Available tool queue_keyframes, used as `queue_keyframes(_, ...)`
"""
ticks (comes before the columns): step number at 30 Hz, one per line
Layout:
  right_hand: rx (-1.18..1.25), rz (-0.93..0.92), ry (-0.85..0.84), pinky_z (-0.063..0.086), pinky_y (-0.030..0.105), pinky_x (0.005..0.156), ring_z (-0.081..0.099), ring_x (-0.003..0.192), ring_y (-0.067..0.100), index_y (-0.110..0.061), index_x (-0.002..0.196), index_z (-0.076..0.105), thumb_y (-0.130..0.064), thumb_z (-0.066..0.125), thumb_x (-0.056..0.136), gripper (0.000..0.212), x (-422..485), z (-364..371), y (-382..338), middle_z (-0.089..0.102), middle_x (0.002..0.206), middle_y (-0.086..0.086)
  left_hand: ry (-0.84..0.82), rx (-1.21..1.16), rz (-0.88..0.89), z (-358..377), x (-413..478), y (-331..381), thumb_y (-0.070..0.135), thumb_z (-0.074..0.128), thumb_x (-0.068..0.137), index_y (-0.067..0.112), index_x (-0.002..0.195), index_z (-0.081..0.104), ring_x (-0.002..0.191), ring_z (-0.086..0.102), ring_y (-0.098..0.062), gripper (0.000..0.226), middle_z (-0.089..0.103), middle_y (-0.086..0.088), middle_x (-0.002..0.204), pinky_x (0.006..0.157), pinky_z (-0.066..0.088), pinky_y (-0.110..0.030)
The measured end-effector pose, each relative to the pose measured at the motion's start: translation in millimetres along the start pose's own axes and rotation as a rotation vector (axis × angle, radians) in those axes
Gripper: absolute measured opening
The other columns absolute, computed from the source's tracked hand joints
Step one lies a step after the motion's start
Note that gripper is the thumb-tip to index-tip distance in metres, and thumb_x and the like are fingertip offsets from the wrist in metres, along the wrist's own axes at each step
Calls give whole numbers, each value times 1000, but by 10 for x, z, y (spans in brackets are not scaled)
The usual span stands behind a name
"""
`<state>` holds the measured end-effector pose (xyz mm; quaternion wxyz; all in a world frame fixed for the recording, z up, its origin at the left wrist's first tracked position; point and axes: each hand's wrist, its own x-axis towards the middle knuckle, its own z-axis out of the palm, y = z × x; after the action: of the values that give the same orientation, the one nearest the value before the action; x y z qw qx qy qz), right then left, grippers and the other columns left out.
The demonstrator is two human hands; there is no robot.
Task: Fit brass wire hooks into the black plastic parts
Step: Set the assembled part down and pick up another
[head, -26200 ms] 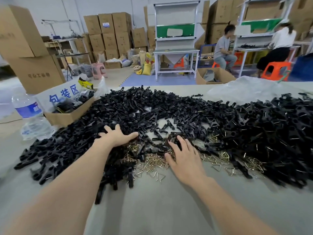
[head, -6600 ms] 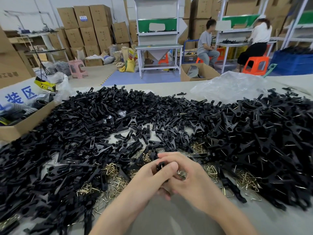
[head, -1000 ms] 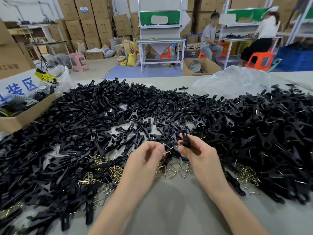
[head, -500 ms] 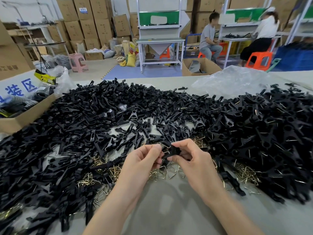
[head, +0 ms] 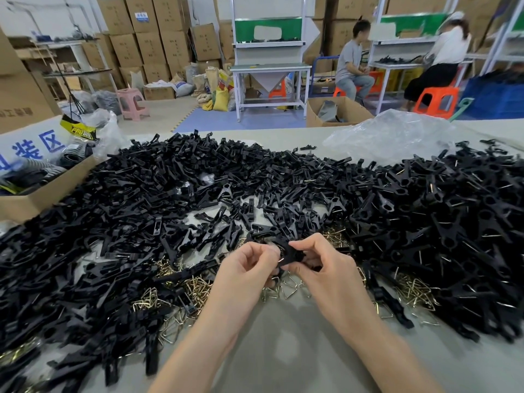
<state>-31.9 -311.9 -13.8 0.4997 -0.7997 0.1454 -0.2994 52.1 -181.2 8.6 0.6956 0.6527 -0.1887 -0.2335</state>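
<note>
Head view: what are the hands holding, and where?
Both hands pinch one black plastic part: the right hand at its right end, the left hand at its left end. Whether the left also grips a brass hook cannot be told.

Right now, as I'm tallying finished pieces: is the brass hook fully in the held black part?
Cannot tell: left hand and right hand pinch the black part, covering the joint.

Bright even light, soft shadows, bowed blurry edges

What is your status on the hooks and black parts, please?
Left hand, right hand: both pinch one black part. Brass hook: too small to tell. Nothing in the way.
</note>
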Motion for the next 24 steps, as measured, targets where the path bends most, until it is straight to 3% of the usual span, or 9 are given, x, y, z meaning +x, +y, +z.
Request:
queue_keyframes(3,23,-15,-57,45,7,72,69,87,-1,-43,98,64,-10,79,84,38,-12,-10,-39,74,88,-22,-107,-13,-52,-13,19,4,20,69,93,9,83,62,62,58,-15,16,64,-4,67,68,48,-32)
queue_keyframes(6,52,-36,-115,42,5,79,63,101,-4,-44,95,69,-22,81,77,31,-11,-8,-114,72,102,-27,-210,-114,-145,-45,21,26,24,80,80,1,98,60,56,52,-15,36,61,-8,70,61,53,-29)
queue_keyframes(9,124,-48,-194,47,16,89,62,112,7,-43,89,72,-19,80,74,29,-9,8,-130,64,122,-24,-389,-193,-208,-101,-5,66,35,77,78,5,111,58,68,57,-21,48,65,-13,86,65,56,-34)
queue_keyframes(11,199,-57,-245,53,22,89,63,114,9,-45,87,74,-8,81,77,39,-33,29,-133,61,126,-23,-508,-138,-209,-117,-40,64,38,73,81,6,120,59,79,61,-24,52,65,-17,97,69,56,-37)
queue_keyframes(13,269,-74,-274,52,19,89,62,116,7,-46,88,75,-11,80,75,38,-58,48,-139,60,125,-22,-566,-80,-171,-107,-74,62,39,67,86,6,118,65,86,63,-25,45,66,-20,104,72,56,-36)
queue_keyframes(16,294,-55,-271,53,20,88,64,112,5,-45,93,77,-24,78,71,30,-59,32,-132,61,125,-22,-497,-18,-108,-59,-80,67,40,66,83,8,108,71,80,66,-22,41,70,-19,98,67,54,-31)
queue_keyframes(18,241,-53,-269,53,18,87,65,112,4,-41,100,77,-18,74,72,37,-41,25,-101,63,124,-21,-420,18,-77,-38,-56,50,36,67,80,7,104,72,76,68,-22,38,71,-21,95,62,53,-29)
queue_keyframes(21,256,-11,-312,52,14,67,67,87,-2,-43,111,74,-10,68,74,50,-26,44,-72,66,121,-15,-379,31,-52,-6,-53,40,26,65,83,7,91,72,68,68,-24,22,70,-14,81,57,51,-27)
queue_keyframes(24,364,33,-337,50,18,53,63,69,-1,-45,117,70,-16,74,74,52,-29,57,-64,69,114,-5,-376,-7,-58,7,-66,61,25,63,86,11,88,71,66,68,-25,16,73,-11,81,55,50,-25)
